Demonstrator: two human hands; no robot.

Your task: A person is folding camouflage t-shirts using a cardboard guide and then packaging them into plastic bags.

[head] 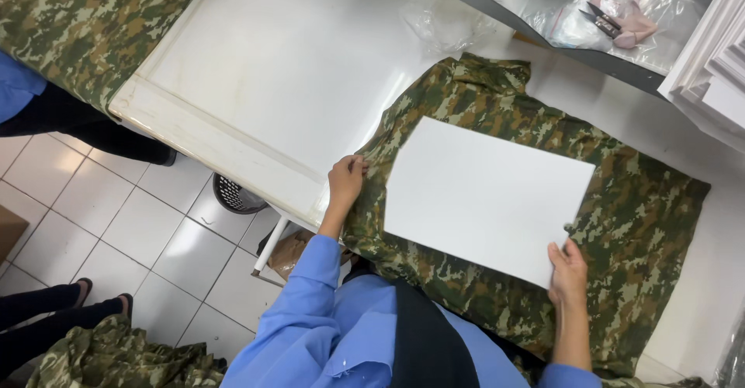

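1. My left hand (346, 180) sits at about nine o'clock of the white board (487, 198), fingers curled and pinching the edge of the camouflage garment (621, 225).
2. My right hand (569, 270) is at about five o'clock of the board, fingers closed on its near corner, thumb on top.
3. The board lies flat on the middle of the garment, tilted slightly, and the garment is spread on the white table (295, 70).
4. At one o'clock from the board, a grey shelf (621, 64) holds clear plastic bags (667, 0) and small snips (599, 17).
5. At ten o'clock, more camouflage cloth (85, 15) covers the table's far end.
6. At eight o'clock, below the table edge, a dark basket (235, 195) stands on the tiled floor (147, 233).
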